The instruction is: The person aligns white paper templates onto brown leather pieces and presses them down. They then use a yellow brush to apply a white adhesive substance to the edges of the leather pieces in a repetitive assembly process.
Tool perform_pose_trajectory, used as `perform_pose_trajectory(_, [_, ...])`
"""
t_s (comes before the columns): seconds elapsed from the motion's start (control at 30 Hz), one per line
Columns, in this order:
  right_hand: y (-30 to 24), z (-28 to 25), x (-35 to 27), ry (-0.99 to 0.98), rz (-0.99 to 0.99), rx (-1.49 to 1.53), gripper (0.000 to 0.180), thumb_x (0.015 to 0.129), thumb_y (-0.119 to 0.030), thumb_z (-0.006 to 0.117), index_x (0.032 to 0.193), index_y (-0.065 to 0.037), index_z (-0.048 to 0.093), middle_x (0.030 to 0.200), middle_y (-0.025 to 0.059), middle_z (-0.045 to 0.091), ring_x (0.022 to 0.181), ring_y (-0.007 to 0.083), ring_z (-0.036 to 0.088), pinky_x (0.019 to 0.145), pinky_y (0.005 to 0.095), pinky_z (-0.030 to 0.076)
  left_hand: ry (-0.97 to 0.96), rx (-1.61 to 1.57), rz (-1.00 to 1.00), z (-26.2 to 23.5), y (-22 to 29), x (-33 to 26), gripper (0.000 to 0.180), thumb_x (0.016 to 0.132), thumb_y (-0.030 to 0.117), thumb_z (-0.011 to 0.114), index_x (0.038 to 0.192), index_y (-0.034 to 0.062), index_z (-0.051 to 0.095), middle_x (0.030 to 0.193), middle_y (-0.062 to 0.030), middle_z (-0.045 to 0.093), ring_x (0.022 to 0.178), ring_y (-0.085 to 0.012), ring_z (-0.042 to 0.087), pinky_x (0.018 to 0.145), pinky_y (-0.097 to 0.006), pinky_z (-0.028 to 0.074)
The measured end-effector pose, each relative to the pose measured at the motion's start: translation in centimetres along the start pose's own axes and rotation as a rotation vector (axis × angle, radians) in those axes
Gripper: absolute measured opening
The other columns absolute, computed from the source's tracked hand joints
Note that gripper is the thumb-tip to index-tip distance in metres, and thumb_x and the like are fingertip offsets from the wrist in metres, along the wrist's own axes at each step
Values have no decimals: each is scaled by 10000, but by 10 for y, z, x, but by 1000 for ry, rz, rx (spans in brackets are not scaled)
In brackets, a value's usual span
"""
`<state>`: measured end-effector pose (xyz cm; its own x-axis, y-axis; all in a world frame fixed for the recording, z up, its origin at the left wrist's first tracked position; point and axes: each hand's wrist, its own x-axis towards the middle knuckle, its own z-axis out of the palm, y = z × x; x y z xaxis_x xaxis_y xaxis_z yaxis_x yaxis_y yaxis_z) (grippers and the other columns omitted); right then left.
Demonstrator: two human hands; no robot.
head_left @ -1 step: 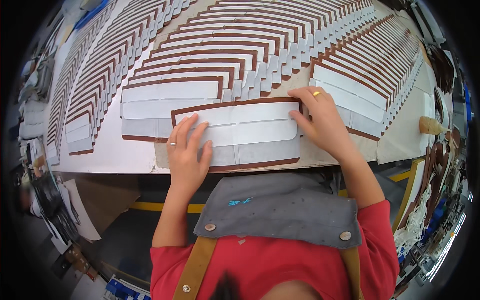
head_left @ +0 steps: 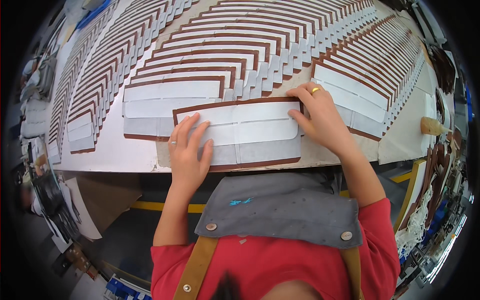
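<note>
Rows of flat brown-edged pieces with white panels cover a wide pale surface (head_left: 115,155), overlapping like shingles in long curved bands: one band (head_left: 80,75) runs up the far left, two (head_left: 220,55) fill the middle, and another (head_left: 370,75) fans away on the right (too many pieces in each to count surely).

At the near edge, on a sheet of worn card (head_left: 320,159), lies one separate piece (head_left: 250,135), a brown leather-like rectangle with white panels stuck across it, split by a seam down the middle. Both of the person's hands are on it.

The left hand (head_left: 187,150) lies flat, palm down, on the piece's left end, fingers spread and straight, a silver ring on one finger; it presses rather than grips and holds nothing.

The right hand (head_left: 320,120) sits at the piece's far right corner, fingers bent, fingertips (head_left: 295,116) on the white panel near the brown edge, a gold ring on one finger. Whether it pinches the edge or only presses on it I cannot tell.

Just beyond the piece on the left, a similar one (head_left: 150,112) lies partly under it.

Near the surface's right edge a wooden brush handle (head_left: 432,126) sticks out. The person wears a red shirt (head_left: 280,270) and a grey apron bib (head_left: 280,210) with two buttons and tan straps.
</note>
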<state>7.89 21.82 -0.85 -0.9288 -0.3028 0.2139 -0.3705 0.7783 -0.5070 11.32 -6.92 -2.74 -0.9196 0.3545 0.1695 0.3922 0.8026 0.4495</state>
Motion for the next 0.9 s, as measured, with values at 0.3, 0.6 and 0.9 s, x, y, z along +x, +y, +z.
perform_pose_trajectory(0.3, [7, -6, 1, -219, 195, 491, 120, 767, -37, 600, 850, -6, 518, 774, 36, 504, 723, 129, 470, 660, 260, 397, 278, -89, -233, -5, -12, -2, 417, 844, 106, 542, 1246, 47, 448, 1241, -141, 457, 1095, -285, 429, 918, -391, 352])
perform_pose_trajectory(0.6, [12, -25, -23, -206, 367, 708, 115, 791, -60, 610, 846, -39, 511, 777, -31, 493, 745, 69, 441, 661, 218, 374, 228, -559, -388, -14, 2, 16, 413, 863, 86, 534, 1257, 36, 421, 827, -46, 578, 780, -103, 492, 722, -248, 374])
perform_pose_trajectory(0.9, [49, -49, -55, -87, 556, 829, 116, 817, -74, 613, 886, -20, 538, 794, -28, 514, 695, 48, 443, 625, 201, 397, 137, -945, -345, -8, 32, 48, 427, 854, 14, 525, 1267, 47, 420, 792, 5, 532, 723, -44, 439, 648, -174, 329])
